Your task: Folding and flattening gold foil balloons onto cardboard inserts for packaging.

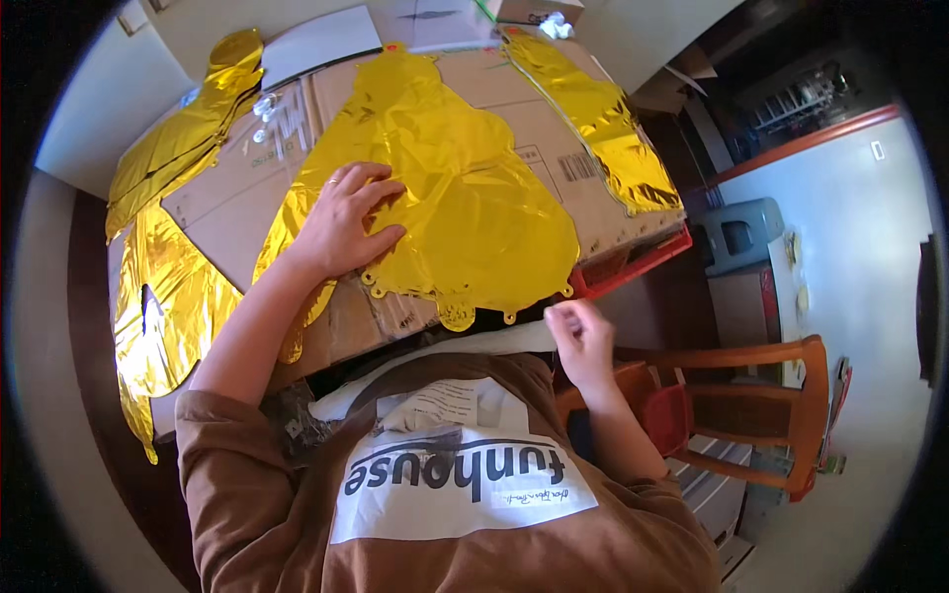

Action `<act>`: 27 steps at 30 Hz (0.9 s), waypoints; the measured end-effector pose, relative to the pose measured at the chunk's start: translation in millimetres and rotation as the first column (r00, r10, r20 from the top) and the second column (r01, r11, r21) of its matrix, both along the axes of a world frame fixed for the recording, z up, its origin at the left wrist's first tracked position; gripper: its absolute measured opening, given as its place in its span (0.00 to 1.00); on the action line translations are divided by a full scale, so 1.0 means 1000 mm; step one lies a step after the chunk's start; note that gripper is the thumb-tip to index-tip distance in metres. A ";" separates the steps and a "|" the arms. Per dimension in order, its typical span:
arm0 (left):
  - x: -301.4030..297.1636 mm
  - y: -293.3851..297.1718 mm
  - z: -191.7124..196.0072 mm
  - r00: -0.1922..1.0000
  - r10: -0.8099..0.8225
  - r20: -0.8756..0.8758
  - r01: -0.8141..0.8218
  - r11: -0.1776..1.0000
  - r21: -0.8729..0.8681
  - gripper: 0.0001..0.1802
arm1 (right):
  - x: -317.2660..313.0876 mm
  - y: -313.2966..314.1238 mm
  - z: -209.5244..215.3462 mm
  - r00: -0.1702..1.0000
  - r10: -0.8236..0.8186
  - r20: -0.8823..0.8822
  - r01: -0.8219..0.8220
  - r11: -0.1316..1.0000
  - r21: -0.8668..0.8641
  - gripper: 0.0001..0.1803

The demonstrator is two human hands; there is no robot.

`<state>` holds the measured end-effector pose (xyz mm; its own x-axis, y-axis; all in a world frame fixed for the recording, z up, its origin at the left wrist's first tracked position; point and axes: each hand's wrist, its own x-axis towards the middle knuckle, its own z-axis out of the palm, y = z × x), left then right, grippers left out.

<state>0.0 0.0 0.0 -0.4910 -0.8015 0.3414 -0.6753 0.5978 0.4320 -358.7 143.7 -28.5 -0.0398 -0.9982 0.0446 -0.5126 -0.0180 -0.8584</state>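
- Your left hand [346, 222] lies flat, fingers spread wide, palm down on the left part of the gold foil balloon [445, 188]. It presses the foil; it does not pinch or hold it.
- The balloon lies deflated on a flattened cardboard box [554, 148] that covers the tabletop [89, 128]. It is in front of you, at the centre of the view.
- The long axis of the balloon runs away from you: the narrow end points to the far edge, and the wide scalloped hem [465, 306] is at the near edge of the cardboard.
- Your right hand [581, 336] is raised near your chest, clear of the cardboard. The fingers are curled with the fingertips close together, a narrow grip. You cannot tell whether anything small is between them.
- From the right hand, the hem lies just up and to the left, near but not touching. The right hand is nearer to the hem; the left hand already rests on the foil.
- More gold foil pieces [178, 158] lie at the left and at the far right [603, 119] of the cardboard.
- A wooden chair [781, 395] stands at your right.
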 end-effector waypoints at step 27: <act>0.028 0.018 -0.011 0.983 0.177 -0.037 -0.180 0.981 -0.071 0.26 | 0.002 -0.064 0.031 0.989 -0.078 0.124 0.048 0.972 0.231 0.14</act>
<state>28.1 17.8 -10.9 -0.3307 -0.8472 0.4159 -0.7612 0.5000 0.4131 -357.2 79.8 2.1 -0.0931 -0.9768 -0.1928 -0.3890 0.2139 -0.8960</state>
